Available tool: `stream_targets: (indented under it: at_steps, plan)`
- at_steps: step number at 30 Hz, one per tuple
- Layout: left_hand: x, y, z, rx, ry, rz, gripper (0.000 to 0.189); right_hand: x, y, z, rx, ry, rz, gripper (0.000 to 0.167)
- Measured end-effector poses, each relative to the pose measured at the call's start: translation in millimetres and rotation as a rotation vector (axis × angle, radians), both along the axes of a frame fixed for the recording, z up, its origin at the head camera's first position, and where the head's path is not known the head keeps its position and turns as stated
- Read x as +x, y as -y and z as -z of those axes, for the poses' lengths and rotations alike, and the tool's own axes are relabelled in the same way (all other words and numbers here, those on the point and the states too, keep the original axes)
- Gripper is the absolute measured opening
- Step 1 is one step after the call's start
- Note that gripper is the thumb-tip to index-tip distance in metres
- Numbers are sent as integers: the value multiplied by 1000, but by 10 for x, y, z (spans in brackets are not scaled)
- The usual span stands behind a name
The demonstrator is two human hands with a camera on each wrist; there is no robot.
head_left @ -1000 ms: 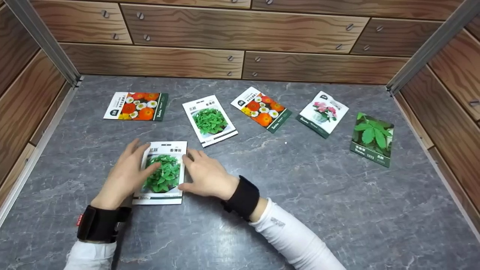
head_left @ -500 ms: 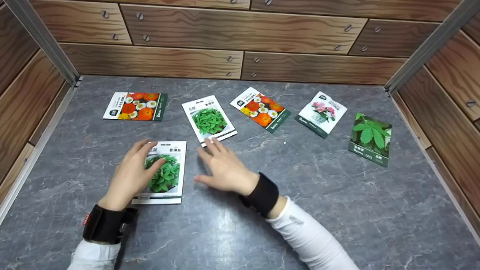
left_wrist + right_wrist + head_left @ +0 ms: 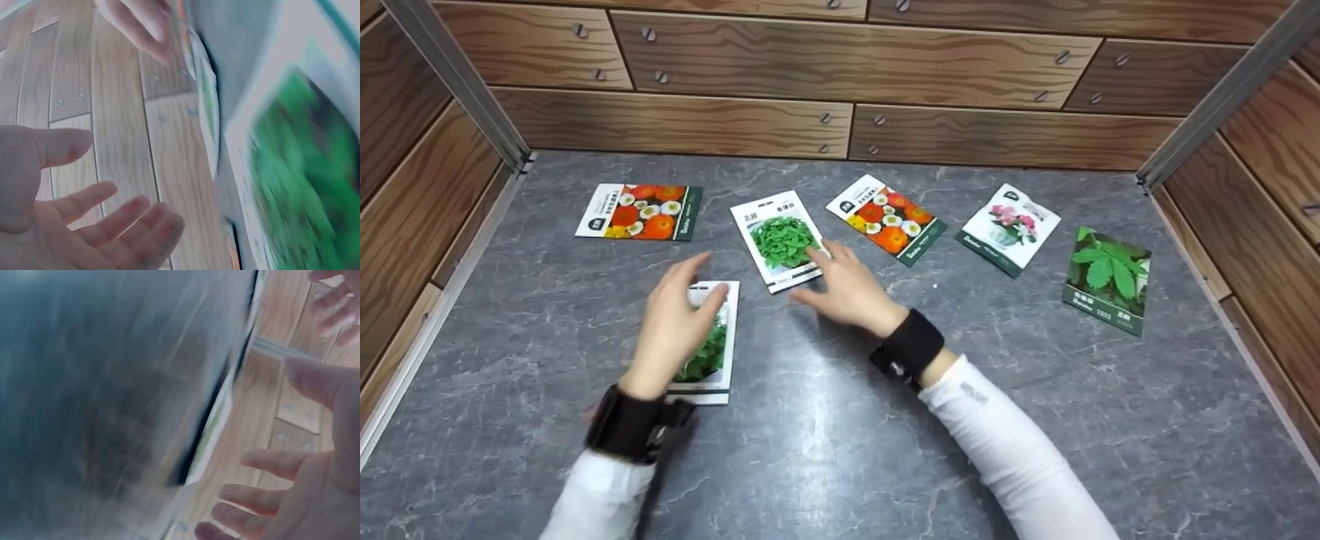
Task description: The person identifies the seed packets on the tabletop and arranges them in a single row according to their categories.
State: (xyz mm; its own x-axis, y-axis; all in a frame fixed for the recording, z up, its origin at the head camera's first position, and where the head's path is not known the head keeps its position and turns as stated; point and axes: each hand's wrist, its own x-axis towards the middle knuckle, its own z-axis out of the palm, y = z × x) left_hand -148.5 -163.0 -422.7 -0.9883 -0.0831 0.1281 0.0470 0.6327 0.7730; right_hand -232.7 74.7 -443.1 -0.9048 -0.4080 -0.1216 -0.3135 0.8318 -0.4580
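My left hand (image 3: 673, 330) hovers over a white seed packet with a green leafy herb picture (image 3: 718, 360), covering its left part. In the left wrist view its fingers are spread with nothing between them, and the herb packet (image 3: 304, 169) looks blurred. Farther back lies a second herb seed packet (image 3: 778, 238), tilted on the table. Over that packet's lower right corner reaches my right hand (image 3: 855, 289), its fingers loosely extended. The right wrist view shows the right hand (image 3: 304, 478) with spread fingers, holding nothing; whether a fingertip touches the packet I cannot tell.
Orange-and-white flower packets lie at the back left (image 3: 641, 213) and back middle (image 3: 887, 219). To the right are a pink-flower packet (image 3: 1009, 229) and a dark green leaf packet (image 3: 1108, 279). Wood-patterned walls (image 3: 735, 124) bound the grey marbled table (image 3: 1005, 375).
My right hand has left the near herb packet's side and moved back and right to the farther one. My left hand has lifted and shifted right above the near packet. The packets have stayed put.
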Motion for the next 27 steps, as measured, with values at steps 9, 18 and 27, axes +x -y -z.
stream_targets:
  at_steps: [9,18,27]
  plan:
    - [-471,-355,54,-71,72,-2,54,-325,52,26,-24,-3,25,87]
    - [-722,-638,146,-13,190,-24,61,-487,112,42,-35,25,44,81]
    - [-844,-825,116,-22,290,-37,67,-540,178,66,-55,-21,86,69]
